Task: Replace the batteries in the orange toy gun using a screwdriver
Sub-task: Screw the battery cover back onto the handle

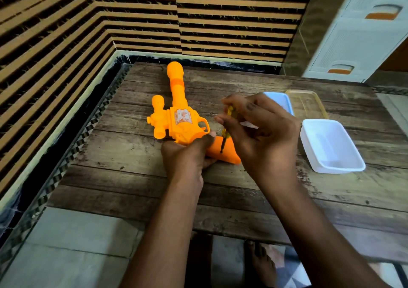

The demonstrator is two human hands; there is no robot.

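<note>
Item one: the orange moulded-plastic toy gun [176, 120], which we find lying flat on its side on the dark, worn wood-plank desk [242, 188], its long axis running from the bulbous muzzle at the far edge back toward us, with the grip angled off to our right at the near end. Item two: our left hand [187, 155], which comes in from below and grips the gun where body meets grip, thumb laid up over the top face, fingers curled beneath, pinning the toy to the desk. Item three: our right hand [256, 131], poised above and just right of the grip, fingers and thumb pinched round item four, a slim screwdriver with a translucent yellow handle and dark shaft [225, 136]. The shaft stands nearly upright, tilted slightly, and its tip meets the upper face of the grip; we cannot make out the screw itself. The relation that governs the next move, as we judge it: the tool stands square to the grip's flat face, right hand directly over the work, left hand touching the gun just beside the tip, bracing against the twist. Item five: a white rectangular plastic tray [335, 166], near the right hand, likely for loose parts.
</note>
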